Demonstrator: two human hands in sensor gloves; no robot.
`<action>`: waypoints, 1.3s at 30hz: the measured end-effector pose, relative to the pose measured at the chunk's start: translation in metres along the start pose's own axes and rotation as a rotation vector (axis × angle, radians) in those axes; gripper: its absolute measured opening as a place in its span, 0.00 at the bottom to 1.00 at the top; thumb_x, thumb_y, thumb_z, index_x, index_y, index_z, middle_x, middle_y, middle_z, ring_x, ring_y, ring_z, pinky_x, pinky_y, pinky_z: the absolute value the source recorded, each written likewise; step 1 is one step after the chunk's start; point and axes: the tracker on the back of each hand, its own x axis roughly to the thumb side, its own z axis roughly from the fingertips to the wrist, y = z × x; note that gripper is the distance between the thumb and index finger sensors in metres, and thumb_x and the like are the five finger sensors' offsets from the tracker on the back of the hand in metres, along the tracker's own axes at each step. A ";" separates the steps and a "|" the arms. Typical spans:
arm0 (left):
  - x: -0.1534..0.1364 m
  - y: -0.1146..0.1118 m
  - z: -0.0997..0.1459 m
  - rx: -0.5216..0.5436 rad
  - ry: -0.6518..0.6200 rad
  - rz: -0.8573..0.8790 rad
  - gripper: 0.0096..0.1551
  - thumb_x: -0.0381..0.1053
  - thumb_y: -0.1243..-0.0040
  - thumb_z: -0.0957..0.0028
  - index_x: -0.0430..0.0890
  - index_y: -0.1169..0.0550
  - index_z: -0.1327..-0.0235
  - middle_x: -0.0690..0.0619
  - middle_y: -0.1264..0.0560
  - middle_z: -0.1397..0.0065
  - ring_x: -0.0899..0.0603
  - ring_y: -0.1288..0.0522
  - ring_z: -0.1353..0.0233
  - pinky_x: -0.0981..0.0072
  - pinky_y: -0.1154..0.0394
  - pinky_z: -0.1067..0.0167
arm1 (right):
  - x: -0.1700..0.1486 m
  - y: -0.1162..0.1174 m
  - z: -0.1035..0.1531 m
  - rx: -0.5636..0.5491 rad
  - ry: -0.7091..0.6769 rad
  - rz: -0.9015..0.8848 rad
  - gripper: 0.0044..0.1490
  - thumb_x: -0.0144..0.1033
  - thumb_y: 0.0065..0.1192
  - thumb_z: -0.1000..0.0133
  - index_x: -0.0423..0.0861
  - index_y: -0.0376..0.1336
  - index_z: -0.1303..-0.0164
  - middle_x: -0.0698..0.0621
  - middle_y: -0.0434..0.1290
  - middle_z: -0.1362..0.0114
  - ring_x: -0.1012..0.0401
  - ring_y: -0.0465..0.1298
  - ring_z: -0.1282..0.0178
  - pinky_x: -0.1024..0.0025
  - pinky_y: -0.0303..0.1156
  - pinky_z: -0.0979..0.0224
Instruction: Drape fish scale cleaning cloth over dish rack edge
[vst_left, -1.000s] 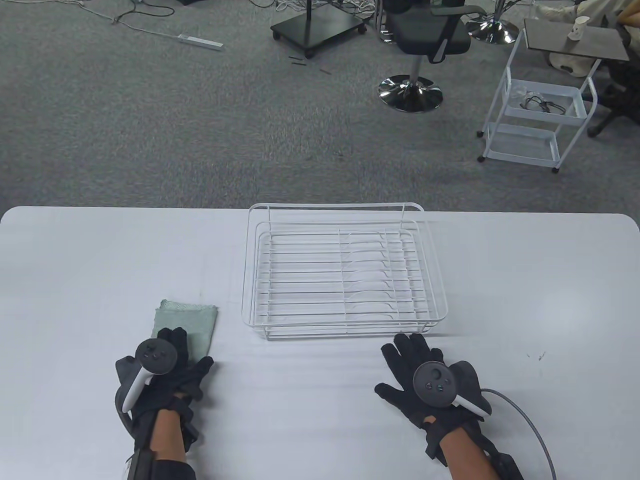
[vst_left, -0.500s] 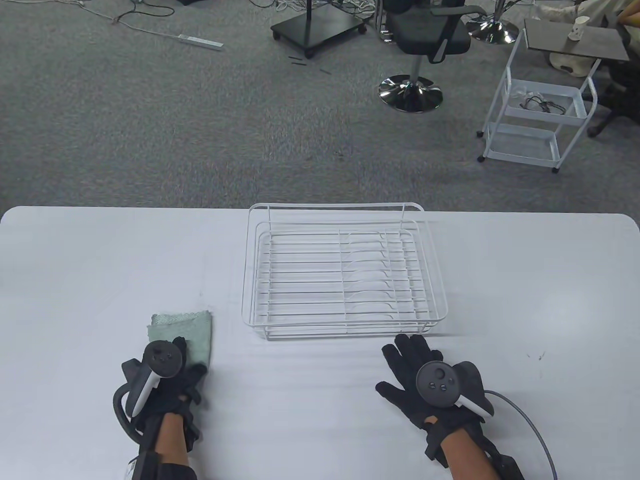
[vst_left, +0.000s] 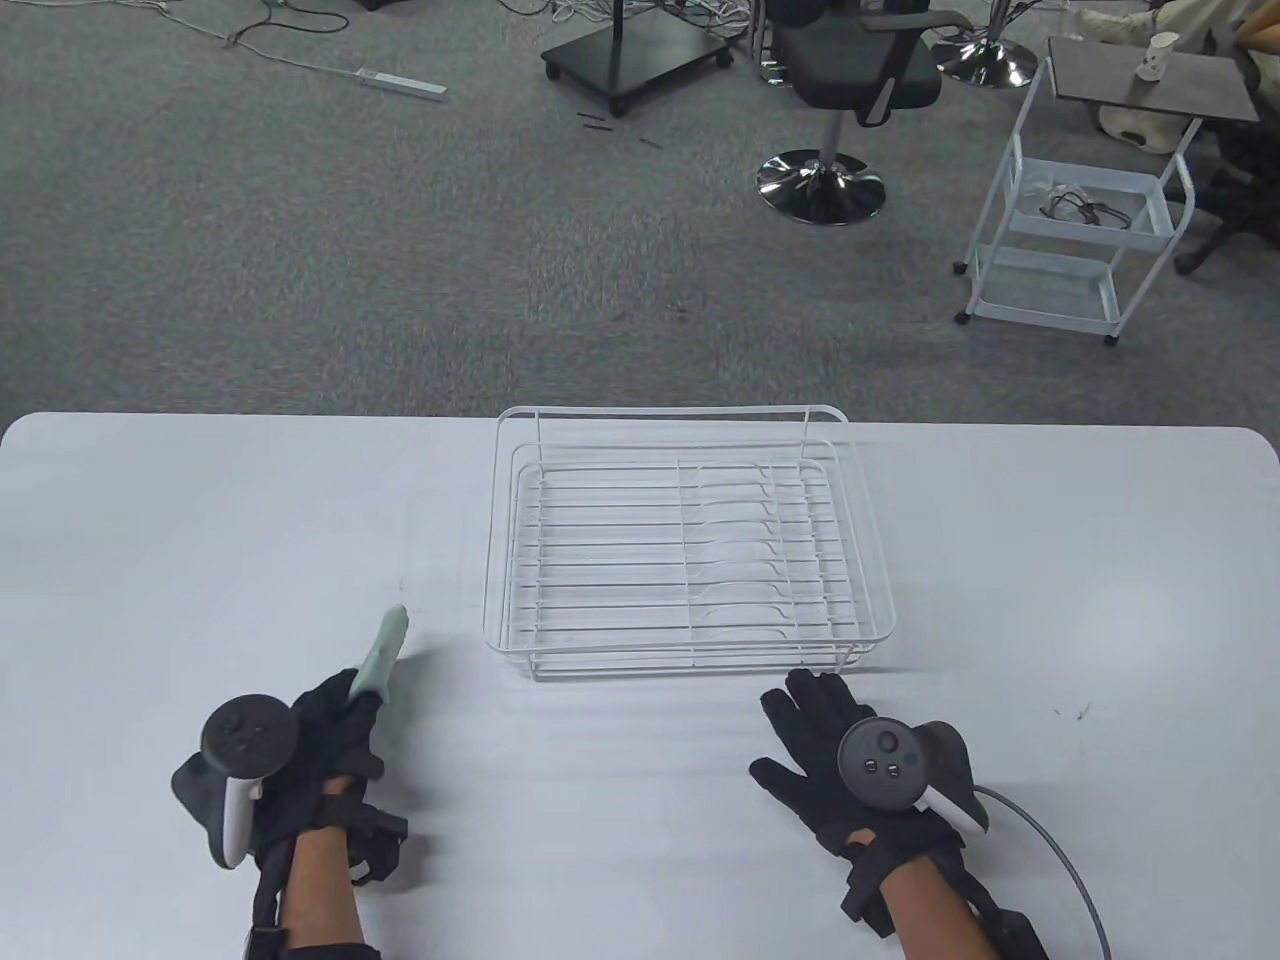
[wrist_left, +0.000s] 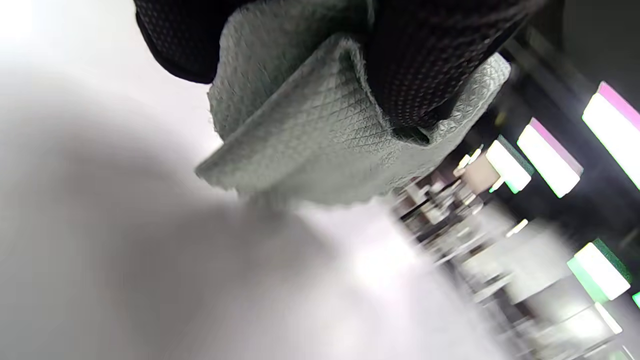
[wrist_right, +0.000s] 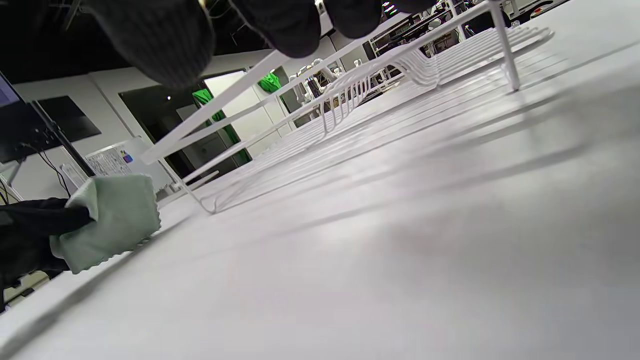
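Left hand (vst_left: 335, 735) pinches the folded pale-green textured cloth (vst_left: 381, 655), lifted off the white worktop (vst_left: 200, 520). Right hand (vst_left: 835, 745) rests spread. Next: carry it right, over the white wire dish rack (vst_left: 688, 545) edge.

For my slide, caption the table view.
Left hand lifts folded green cloth beside white dish rack; right hand rests flat.

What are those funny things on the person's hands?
Both hands wear black mesh gloves with straps at the wrists. On the back of the left hand sits a round dark grey tracker with buttons and a white handle. The right hand has the same, plus a grey cable curving off its wrist.
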 end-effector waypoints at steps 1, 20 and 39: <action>0.004 0.002 0.002 -0.009 -0.034 0.059 0.26 0.55 0.32 0.44 0.53 0.19 0.31 0.53 0.22 0.34 0.43 0.23 0.34 0.43 0.28 0.31 | 0.001 0.000 0.000 -0.004 -0.005 -0.009 0.45 0.59 0.53 0.36 0.45 0.49 0.15 0.37 0.45 0.12 0.35 0.43 0.15 0.29 0.47 0.23; 0.121 -0.120 0.082 -0.842 -0.471 0.438 0.28 0.57 0.35 0.42 0.52 0.20 0.29 0.51 0.22 0.33 0.40 0.24 0.33 0.40 0.29 0.31 | 0.019 0.038 -0.004 0.117 -0.067 -1.272 0.45 0.48 0.63 0.36 0.41 0.48 0.17 0.36 0.65 0.22 0.34 0.64 0.22 0.34 0.60 0.25; 0.145 -0.156 0.117 -0.444 -0.541 0.029 0.44 0.58 0.19 0.57 0.44 0.23 0.27 0.45 0.25 0.28 0.37 0.21 0.30 0.40 0.25 0.34 | 0.055 0.017 0.014 -0.327 -0.185 -0.891 0.39 0.58 0.50 0.35 0.39 0.66 0.27 0.36 0.78 0.36 0.37 0.74 0.32 0.37 0.67 0.30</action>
